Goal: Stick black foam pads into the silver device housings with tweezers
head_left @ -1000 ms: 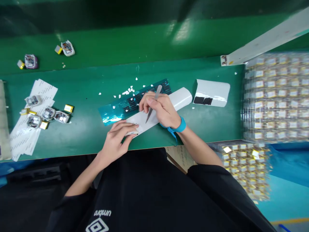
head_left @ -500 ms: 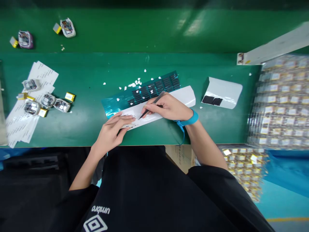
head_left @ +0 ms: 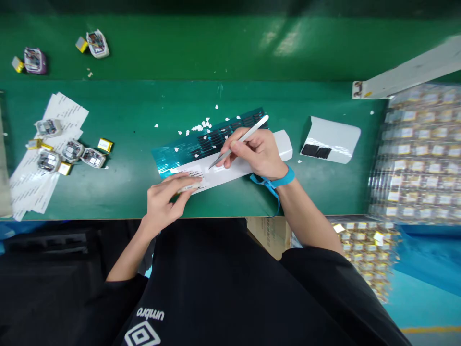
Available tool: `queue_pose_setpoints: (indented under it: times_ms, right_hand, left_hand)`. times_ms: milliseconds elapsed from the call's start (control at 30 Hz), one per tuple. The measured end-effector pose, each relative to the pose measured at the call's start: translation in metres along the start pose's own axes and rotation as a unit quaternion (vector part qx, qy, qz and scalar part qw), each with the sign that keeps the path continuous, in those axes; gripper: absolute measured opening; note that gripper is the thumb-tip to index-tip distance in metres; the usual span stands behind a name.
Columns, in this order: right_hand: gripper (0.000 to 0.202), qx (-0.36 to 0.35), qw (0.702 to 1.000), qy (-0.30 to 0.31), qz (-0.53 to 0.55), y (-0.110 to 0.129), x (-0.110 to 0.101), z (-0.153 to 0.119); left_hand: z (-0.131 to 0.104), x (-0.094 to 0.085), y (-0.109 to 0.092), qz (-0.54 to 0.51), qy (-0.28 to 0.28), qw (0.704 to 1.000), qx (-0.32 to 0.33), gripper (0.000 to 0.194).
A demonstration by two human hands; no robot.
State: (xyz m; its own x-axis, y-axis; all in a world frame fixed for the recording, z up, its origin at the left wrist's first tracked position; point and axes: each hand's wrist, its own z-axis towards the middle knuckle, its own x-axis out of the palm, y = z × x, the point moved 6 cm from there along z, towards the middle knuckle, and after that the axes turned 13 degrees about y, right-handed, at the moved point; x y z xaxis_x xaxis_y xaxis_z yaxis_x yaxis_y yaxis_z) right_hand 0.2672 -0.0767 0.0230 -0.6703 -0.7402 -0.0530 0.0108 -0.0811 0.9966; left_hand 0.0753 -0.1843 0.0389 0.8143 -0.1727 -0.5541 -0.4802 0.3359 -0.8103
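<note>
Two hands work: the right hand (head_left: 257,151), fingers pinched on slim metal tweezers (head_left: 238,142), has raised their rear end, while the left hand (head_left: 169,198) presses flat on the white paper strip (head_left: 230,171).

The right hand (head_left: 257,154) covers the middle of the white strip (head_left: 284,143) and the near edge of the teal sheet (head_left: 169,156). What the tweezers' (head_left: 239,141) tips pinch is too small to tell. The left hand (head_left: 165,202) hides the strip's near end. The stacked trays (head_left: 418,154) at right are blurred and cut by the edge; paper sheets (head_left: 32,182) run off the left
</note>
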Motion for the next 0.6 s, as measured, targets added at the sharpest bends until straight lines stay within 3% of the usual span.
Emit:
queue_pose_setpoints:
  times_ms: [67, 133, 300, 600]
  right_hand:
    - [0.04, -0.015, 0.998, -0.056, 0.017, 0.0, 0.002, -0.003]
    - [0.039, -0.017, 0.996, -0.086, 0.017, 0.0, 0.006, -0.006]
    - [0.036, -0.022, 0.998, -0.06, 0.022, 0.006, 0.018, -0.005]
    - [0.042, -0.001, 0.997, -0.075, 0.021, 0.005, 0.019, -0.005]
  left_hand:
    - [0.004, -0.003, 0.001, -0.057, -0.061, 0.993, -0.084, 0.014]
    - [0.012, 0.003, 0.002, -0.133, -0.05, 0.98, -0.139, 0.018]
    - [0.029, 0.022, -0.004, -0.296, 0.042, 0.943, -0.145, 0.036]
    - [0.028, 0.024, -0.006, -0.281, 0.044, 0.945, -0.162, 0.039]
